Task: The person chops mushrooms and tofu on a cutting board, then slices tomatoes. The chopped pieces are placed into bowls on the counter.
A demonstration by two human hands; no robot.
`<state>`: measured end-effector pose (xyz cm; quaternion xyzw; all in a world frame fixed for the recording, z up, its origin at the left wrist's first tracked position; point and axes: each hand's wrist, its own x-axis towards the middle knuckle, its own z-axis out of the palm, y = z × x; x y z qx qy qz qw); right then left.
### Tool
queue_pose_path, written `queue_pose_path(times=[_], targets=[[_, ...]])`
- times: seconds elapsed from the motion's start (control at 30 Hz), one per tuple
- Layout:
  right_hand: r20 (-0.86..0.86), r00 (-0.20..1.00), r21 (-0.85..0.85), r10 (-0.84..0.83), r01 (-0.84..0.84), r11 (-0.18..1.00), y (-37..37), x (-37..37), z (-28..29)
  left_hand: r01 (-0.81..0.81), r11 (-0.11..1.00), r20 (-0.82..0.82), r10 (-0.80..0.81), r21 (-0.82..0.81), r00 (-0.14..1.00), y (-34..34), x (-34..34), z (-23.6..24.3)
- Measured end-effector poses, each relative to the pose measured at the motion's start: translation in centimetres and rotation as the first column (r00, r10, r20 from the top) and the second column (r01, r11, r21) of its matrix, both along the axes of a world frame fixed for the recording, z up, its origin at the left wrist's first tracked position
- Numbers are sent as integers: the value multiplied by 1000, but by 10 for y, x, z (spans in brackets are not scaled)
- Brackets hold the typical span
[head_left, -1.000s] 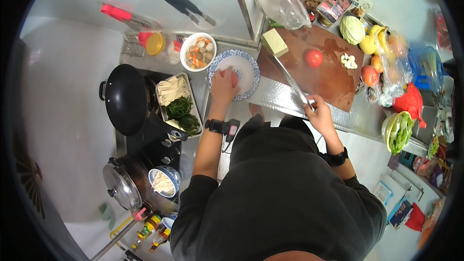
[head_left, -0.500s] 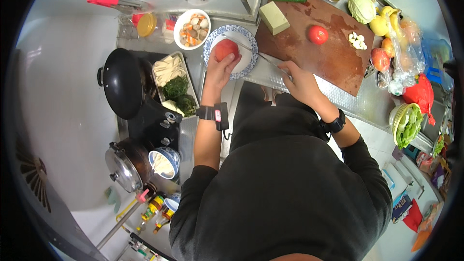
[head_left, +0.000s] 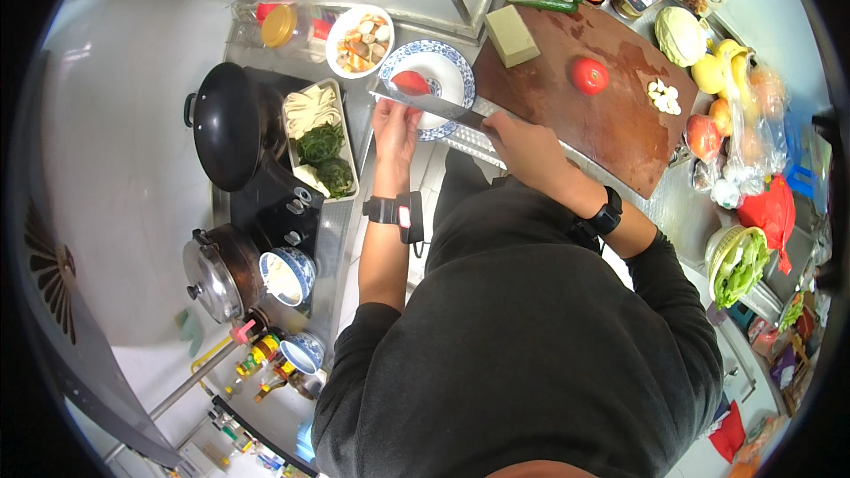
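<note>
My left hand point(head_left: 395, 131) is closed around a red tomato point(head_left: 410, 82), holding it over a white plate with a blue patterned rim point(head_left: 460, 65). In my right hand point(head_left: 531, 155) is the handle of a kitchen knife point(head_left: 438, 105). Its broad blade reaches left across the near side of the tomato and hides part of it, along with my left fingertips. Whether the edge is in the flesh I cannot tell. On the brown cutting board point(head_left: 611, 128) to the right sit a second whole tomato point(head_left: 590, 75), peeled garlic cloves point(head_left: 663, 97) and a pale green block point(head_left: 512, 36).
A white bowl of sliced food point(head_left: 359, 42) stands beside the plate. Left are a black wok point(head_left: 226, 128), a tray of noodles and greens point(head_left: 346, 146), and a lidded pot point(head_left: 212, 279). Cabbage point(head_left: 680, 35), fruit and a basket of lettuce point(head_left: 742, 270) line the right.
The knife has turned so its broad blade shows and now crosses in front of the tomato. My right hand has shifted left with it. My view has shifted slightly.
</note>
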<state>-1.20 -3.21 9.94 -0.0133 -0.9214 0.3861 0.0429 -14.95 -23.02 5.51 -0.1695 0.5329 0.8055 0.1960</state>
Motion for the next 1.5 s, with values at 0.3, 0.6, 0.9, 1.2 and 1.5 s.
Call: queue_pose_path(times=[0.3,0.6,0.9,1.2,1.5], targets=[[10,998,75,68,-69,995,-10,-7,-10,-110,986,-79,100,-128,992,13,6,3],[-50,993,161,110,-101,982,-21,-27,-11,15,995,54,-10,-100,999,6,1,11],[57,992,196,108,-118,974,-33,-36,-10,262,965,248,-253,-3,935,-10,-11,7],[199,980,63,14,-27,998,-45,-54,-6,193,954,78,-180,-227,981,-1,-21,-2],[276,960,-41,-40,54,998,-50,-57,-7,-187,715,-524,-283,-673,803,4,-14,-26]])
